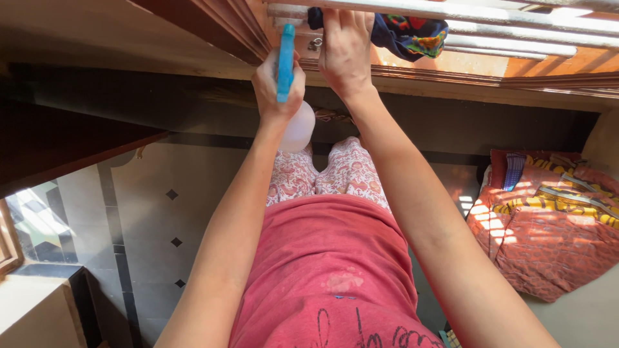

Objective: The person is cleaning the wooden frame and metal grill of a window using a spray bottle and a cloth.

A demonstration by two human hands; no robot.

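Tiled floor (148,212), pale grey with small dark diamond insets, beneath the person standing in a red top and patterned trousers. Patterned red and yellow bedding (548,219), heaped at the right, sunlit. Horizontal metal window bars (503,29), at top, set in a wooden frame. Dark multicoloured cloth (412,33), bunched against the bars, trailing right of the right hand (345,51), whose grip presses it flat-fingered onto a bar. Spray bottle (298,122), white body below, blue trigger head above; left hand (274,87) grip closed around its neck, just left of the cloth.
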